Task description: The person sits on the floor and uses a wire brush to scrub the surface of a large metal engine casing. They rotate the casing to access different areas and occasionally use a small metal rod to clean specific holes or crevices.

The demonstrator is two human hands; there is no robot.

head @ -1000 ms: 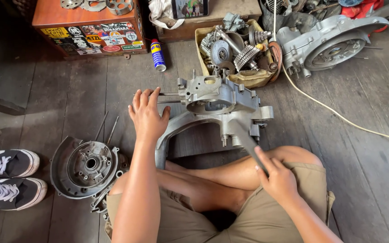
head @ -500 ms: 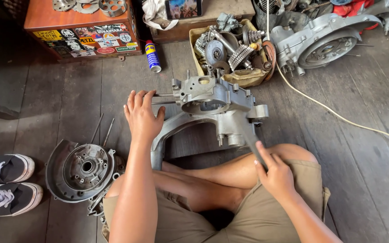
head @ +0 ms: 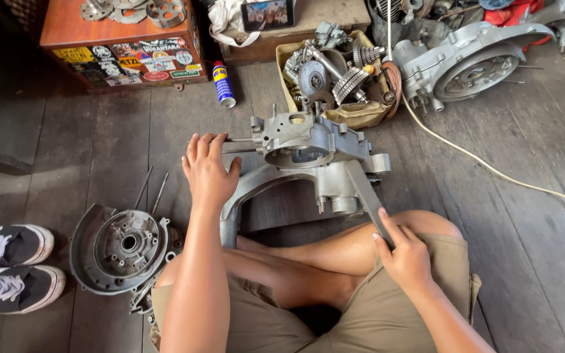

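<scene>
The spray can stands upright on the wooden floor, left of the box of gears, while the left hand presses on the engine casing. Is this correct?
Not quite. The head view shows the spray can lying on its side, not upright. It is on the wooden floor, left of the box of gears, and the left hand presses on the engine casing.

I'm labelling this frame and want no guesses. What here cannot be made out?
Head view only:
- The tool tip, where it meets the engine casing: hidden by the casing.
- Right hand palm and grip: the back of the hand faces the camera.
- What the left hand presses on: covered by the hand.
- Casing at the top right: cut off by the edge.
- Parts in the box: too jumbled to tell apart.
</scene>
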